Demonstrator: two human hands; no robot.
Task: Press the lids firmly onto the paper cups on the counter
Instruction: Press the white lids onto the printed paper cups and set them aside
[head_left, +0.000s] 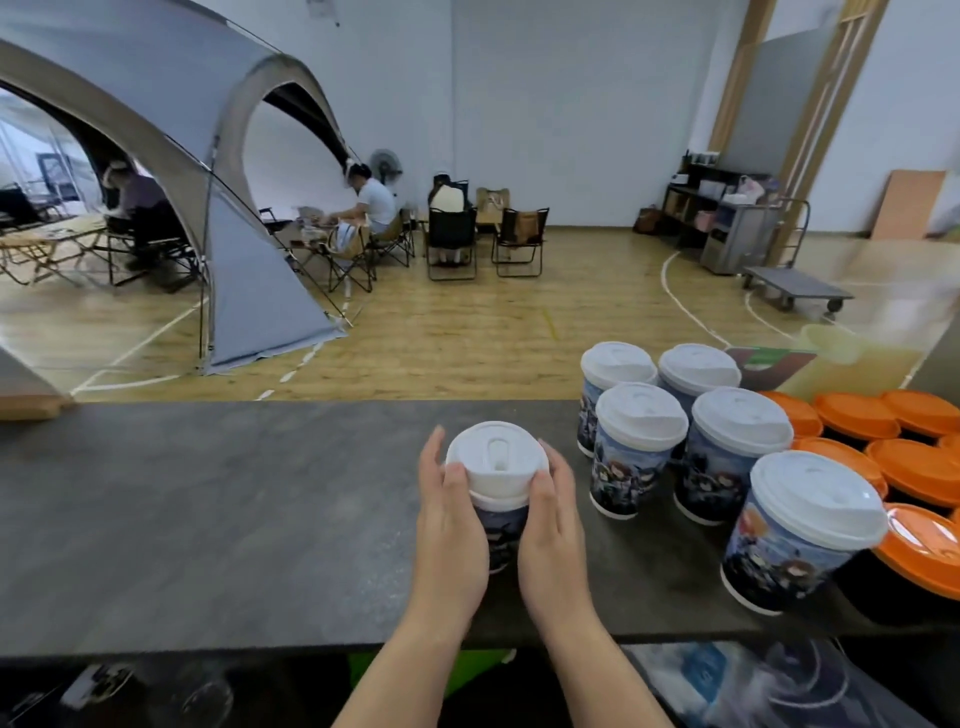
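Paper cup (503, 525) with white lid (496, 460): upright on grey counter (208, 519), centre, near edge. Left hand (451, 525) wrapped round cup's left side, thumb on lid rim. Right hand (551, 525) wrapped round right side, thumb likewise at rim. Lid level on cup mouth; seal not determinable. Five lidded cups (717, 452) grouped to right, just beside one another. Orange lids (914, 462) on dark containers at far right. Beyond counter: grey tent (171, 156), folding chairs (452, 244), seated persons on wooden floor.
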